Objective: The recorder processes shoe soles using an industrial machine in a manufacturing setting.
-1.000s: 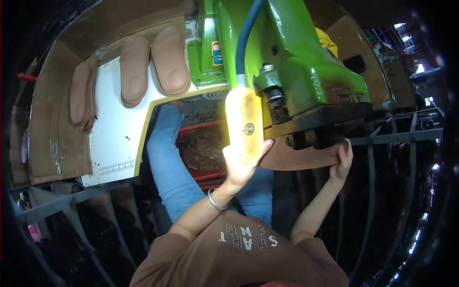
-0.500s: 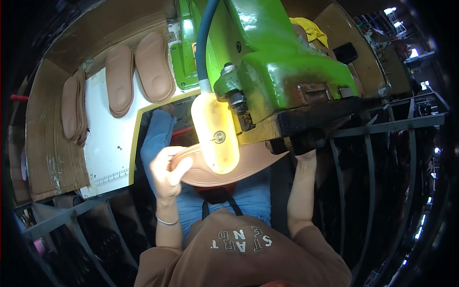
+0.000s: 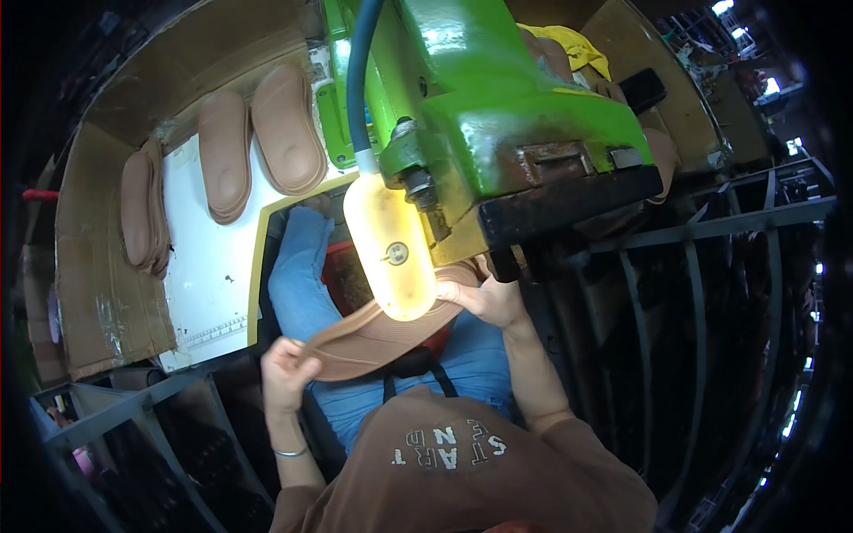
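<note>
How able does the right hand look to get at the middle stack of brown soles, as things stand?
Probably not: the right hand grips the curved brown piece, and in this view the glowing lamp hangs between that hand and the middle stack.

Block letters, some white and some darker with pale outlines, stood in rows on the brown shirt (image 3: pixel 506 497). A ruler scale (image 3: pixel 211 332) ran along the white table (image 3: pixel 191 275), its figures too small to read. The lamp's (image 3: pixel 373 213) round badge (image 3: pixel 396 254) bore an unreadable mark.
</note>
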The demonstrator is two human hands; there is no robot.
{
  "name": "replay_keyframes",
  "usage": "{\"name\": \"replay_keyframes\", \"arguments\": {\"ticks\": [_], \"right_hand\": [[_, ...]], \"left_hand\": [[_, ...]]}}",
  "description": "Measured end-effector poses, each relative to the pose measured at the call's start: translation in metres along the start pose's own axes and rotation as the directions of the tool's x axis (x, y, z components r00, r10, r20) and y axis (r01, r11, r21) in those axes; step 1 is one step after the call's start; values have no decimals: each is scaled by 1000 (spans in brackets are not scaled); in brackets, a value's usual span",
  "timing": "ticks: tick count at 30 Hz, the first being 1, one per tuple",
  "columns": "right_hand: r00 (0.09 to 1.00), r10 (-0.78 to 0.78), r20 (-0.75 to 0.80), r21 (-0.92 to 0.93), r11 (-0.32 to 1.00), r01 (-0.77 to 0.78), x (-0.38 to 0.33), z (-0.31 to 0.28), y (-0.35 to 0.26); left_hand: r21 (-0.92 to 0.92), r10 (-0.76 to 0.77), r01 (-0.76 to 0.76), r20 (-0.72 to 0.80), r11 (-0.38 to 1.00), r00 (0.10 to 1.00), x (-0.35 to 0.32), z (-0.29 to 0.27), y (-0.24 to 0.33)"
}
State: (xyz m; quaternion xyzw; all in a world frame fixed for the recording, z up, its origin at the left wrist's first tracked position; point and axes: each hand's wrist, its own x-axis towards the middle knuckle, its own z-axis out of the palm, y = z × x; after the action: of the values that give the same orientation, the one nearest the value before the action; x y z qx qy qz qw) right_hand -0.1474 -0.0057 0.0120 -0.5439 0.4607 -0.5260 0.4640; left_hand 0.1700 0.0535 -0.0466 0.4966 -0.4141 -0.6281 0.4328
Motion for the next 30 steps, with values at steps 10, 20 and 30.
{"name": "replay_keyframes", "arguments": {"ticks": [10,20,30], "right_hand": [[984,42,-171,-277,957,-89,-16,-3,21],[946,14,-322,-95,994,-47,-22,-8,-3],[991,109,-73,-112,987,-117,-16,9,2]], "left_hand": [[71,-156,142,269,987,950,-16,125,-26],[137,208,-241,221,961,953,39,161,17],[-144,250,-255,-56,956,967,17,160,7]]}}
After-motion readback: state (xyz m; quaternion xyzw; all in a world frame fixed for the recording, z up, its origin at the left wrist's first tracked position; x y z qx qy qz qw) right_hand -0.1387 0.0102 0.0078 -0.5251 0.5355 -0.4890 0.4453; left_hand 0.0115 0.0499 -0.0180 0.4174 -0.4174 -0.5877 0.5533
